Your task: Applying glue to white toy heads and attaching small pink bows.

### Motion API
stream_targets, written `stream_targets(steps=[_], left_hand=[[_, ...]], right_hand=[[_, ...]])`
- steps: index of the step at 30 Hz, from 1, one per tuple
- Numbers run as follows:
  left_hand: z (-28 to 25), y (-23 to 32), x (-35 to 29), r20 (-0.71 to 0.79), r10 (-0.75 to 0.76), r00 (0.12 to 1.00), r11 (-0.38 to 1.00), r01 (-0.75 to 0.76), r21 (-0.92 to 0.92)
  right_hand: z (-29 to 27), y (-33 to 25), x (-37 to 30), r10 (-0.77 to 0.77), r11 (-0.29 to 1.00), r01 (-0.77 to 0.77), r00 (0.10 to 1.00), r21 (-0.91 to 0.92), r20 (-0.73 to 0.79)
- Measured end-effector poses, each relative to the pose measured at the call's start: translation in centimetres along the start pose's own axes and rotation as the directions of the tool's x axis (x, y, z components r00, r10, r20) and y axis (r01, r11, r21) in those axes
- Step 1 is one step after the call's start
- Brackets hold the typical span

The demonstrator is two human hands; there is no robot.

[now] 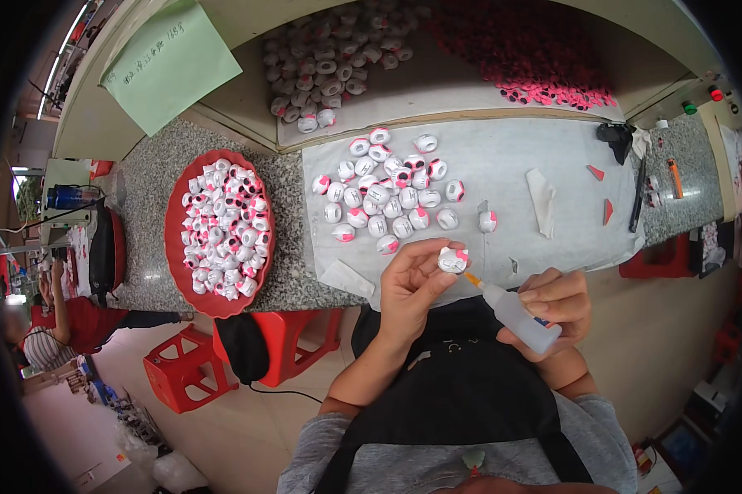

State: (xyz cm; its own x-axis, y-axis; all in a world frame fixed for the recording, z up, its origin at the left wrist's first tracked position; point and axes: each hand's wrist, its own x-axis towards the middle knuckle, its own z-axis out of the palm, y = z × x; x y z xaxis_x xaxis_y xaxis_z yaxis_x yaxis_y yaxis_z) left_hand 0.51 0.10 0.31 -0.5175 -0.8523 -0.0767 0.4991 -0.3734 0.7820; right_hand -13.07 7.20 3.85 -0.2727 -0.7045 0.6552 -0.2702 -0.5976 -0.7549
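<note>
Between the thumb and fingers of my left hand [414,284] is a small white toy head [452,260] with pink patches. My right hand [559,305] grips a translucent white glue bottle [519,316], tilted so that its orange nozzle [473,281] points at the toy head, at or very near its surface. Whether the tip touches, I cannot tell. Just beyond my hands, several similar white and pink pieces [377,194] lie spread on a white paper sheet [494,156]. One single piece [488,221] sits apart from that group, close to the toy head.
A red scalloped basin [173,239] heaped with finished-looking pieces stands at left. A shelf compartment behind holds white pieces [330,62] and small pink parts [552,82]. Paper scraps [542,202] and a black tool [638,198] lie at right. Red stools [188,368] stand below; another person [66,321] is far left.
</note>
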Motion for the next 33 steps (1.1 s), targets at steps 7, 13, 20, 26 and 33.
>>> stream_targets(steps=[7,13,20,26,33], left_hand=[[-0.1,-0.4,-0.1,0.055,0.099,0.994,0.988,-0.105,0.112],[-0.3,-0.5,-0.1,0.081,0.129,0.988,0.969,-0.143,0.202],[-0.2,-0.4,0.2,0.077,0.151,0.986,0.968,-0.163,0.191],[-1.1,0.3,0.4,-0.088,0.145,0.985,0.985,-0.135,0.109],[-2.0,1.8,0.9,-0.124,0.188,0.974,0.980,-0.195,-0.042]], right_hand=[[0.1,0.0,-0.2,0.016,1.000,-0.016,1.000,-0.021,-0.017],[0.2,0.1,0.0,0.032,0.999,-0.032,0.999,-0.012,0.011],[-0.2,0.2,0.2,0.035,0.998,-0.036,0.999,-0.059,-0.011],[-1.1,0.9,1.4,0.195,0.980,-0.191,0.977,0.048,-0.090],[-3.2,7.4,7.4,0.595,0.802,-0.587,0.800,-0.110,0.078]])
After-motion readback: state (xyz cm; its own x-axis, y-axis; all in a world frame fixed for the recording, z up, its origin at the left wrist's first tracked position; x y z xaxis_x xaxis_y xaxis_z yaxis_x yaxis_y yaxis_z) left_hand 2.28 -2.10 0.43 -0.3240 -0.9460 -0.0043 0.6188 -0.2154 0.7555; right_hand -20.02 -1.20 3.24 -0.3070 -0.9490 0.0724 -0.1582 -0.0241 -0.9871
